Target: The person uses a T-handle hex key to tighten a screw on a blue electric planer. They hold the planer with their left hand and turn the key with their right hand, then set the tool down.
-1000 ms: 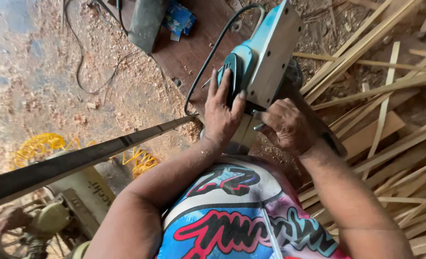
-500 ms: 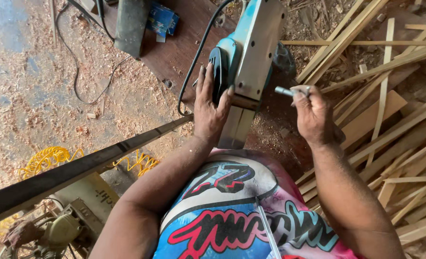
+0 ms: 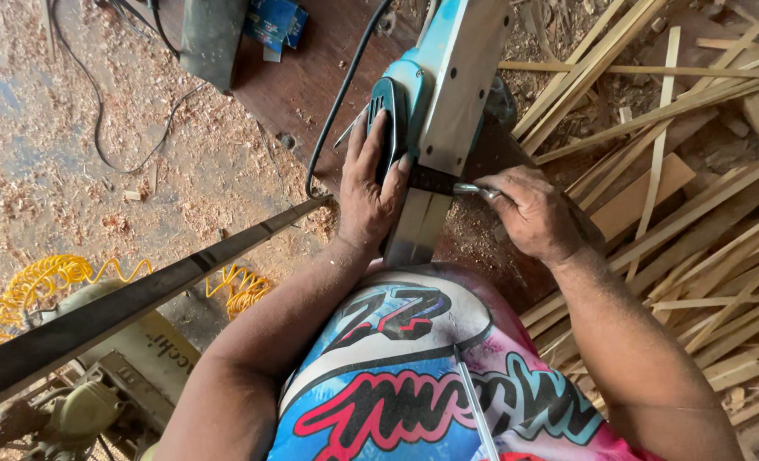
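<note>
My left hand (image 3: pixel 371 192) lies flat against the side of the electric planer (image 3: pixel 435 94), fingers spread over its dark handle part, palm pressing on rather than wrapping round; that grip is open, just resting on the tool. The planer is turquoise with a pale flat sole turned up toward me, and it sits tilted on the dark brown table (image 3: pixel 311 77), just ahead of my belly. Its black cord (image 3: pixel 338 107) runs from the body up and away over the table.

My right hand (image 3: pixel 529 213) is closed on a small metal tool (image 3: pixel 467 189); its shiny tip pokes out of my fist and meets the dark band across the planer's sole. I cannot tell what kind of tool it is, since my fingers hide most of it.

To my right lies a loose heap of thin wood strips (image 3: pixel 695 213), crossing each other in all directions. To my left the floor (image 3: pixel 72 171) is covered in sawdust and shavings, with a thin black cable looping over it. A long dark bar (image 3: pixel 140 299) slants across below my left arm, and a coiled yellow hose (image 3: pixel 46 277) sits beside an old pale-green machine (image 3: pixel 97 376) at the lower left.
</note>
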